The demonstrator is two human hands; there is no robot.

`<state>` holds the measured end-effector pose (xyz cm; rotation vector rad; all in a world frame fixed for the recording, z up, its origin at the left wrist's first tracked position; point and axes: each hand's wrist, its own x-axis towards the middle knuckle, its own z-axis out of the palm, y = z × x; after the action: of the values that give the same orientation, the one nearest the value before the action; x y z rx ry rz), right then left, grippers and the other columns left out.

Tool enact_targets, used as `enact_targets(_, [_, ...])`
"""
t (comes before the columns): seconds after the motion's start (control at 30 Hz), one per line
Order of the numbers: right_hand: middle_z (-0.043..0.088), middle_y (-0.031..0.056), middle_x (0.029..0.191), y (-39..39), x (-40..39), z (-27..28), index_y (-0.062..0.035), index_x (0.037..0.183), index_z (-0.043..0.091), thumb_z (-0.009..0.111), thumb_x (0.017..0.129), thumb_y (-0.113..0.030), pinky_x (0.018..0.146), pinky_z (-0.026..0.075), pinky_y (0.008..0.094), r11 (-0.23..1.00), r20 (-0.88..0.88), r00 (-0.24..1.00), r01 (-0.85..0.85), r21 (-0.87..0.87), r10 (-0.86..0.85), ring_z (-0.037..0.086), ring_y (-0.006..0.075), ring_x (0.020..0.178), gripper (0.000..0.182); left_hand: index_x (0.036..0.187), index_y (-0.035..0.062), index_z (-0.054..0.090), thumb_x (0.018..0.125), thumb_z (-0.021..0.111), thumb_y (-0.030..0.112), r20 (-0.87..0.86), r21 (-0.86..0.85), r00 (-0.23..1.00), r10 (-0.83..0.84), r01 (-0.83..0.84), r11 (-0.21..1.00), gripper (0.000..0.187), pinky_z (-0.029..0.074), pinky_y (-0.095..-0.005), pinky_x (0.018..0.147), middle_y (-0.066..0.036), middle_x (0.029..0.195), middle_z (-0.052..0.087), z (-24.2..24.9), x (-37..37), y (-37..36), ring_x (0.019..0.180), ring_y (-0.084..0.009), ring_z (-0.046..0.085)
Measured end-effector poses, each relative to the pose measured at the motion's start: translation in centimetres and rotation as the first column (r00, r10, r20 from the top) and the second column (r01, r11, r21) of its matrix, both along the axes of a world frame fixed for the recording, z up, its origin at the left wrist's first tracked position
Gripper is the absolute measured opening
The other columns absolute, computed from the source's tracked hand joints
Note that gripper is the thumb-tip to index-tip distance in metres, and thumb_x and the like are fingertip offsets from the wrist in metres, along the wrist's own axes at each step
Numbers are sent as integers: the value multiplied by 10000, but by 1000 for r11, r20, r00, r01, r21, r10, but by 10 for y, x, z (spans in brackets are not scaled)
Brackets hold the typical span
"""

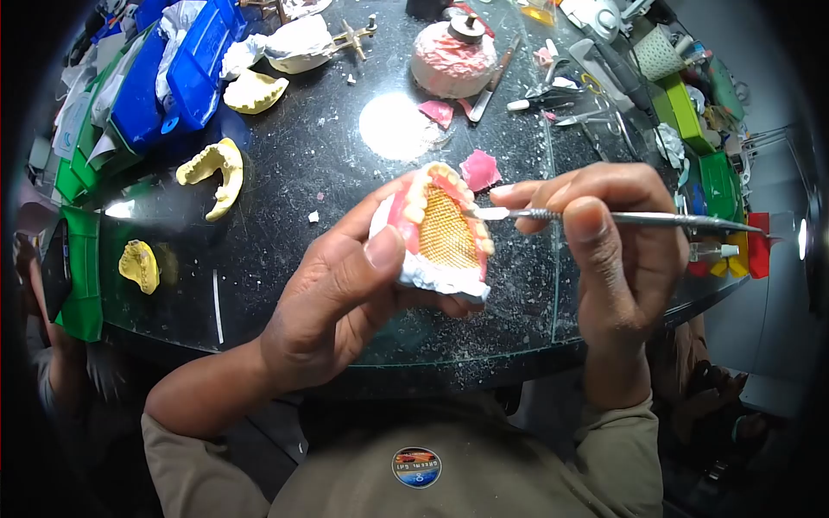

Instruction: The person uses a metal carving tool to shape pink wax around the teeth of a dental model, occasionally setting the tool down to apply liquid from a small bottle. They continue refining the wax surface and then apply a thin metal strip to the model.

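Note:
My left hand (pixel 337 276) is closed around a denture on a white plaster model (pixel 440 278), its thumb pressed on the pink wax at the left side. A row of cream teeth (pixel 417 197) curves round a gold-coloured mesh (pixel 445 231) in the palate. In my right hand (pixel 613 233), pinched between thumb and fingers, is a metal wax carver (pixel 639 217). The carver's flat blade points left, its tip right at the inner edge of the teeth on the right side. Just behind the denture lies a piece of pink wax sheet (pixel 480 170).
Yellow plaster casts (pixel 226 177) lie on the dark, dust-strewn table (pixel 294 259) at left. Blue bins (pixel 194 65) stand at the back left. A round pink-stained plaster block (pixel 453 62), a knife (pixel 494 82) and scissors (pixel 596 115) sit farther back. Green bins (pixel 718 186) line the right.

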<state>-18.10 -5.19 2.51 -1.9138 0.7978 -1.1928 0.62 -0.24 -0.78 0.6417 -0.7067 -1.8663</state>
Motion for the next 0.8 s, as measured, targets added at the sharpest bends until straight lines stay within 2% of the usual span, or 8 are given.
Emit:
enact_targets(0.2, [560, 106, 746, 3, -1, -17, 13, 885, 482, 495, 908, -184, 723, 537, 419, 999, 50, 999, -5, 49, 3, 598, 187, 699, 199, 1361, -33, 171, 799, 524, 467, 53, 104, 998, 20, -26, 994, 832, 477, -442, 875, -216, 1265, 417, 3, -5, 3, 1124, -291, 495])
enact_targets(0.8, [563, 107, 741, 3, -2, -21, 13, 883, 479, 502, 904, -160, 703, 545, 413, 999, 49, 999, -16, 36, 14, 607, 192, 696, 175, 1362, -33, 161, 776, 541, 479, 82, 97, 997, 7, -15, 995, 866, 474, -446, 887, -216, 1286, 391, 0, -4, 3, 1145, -290, 480])
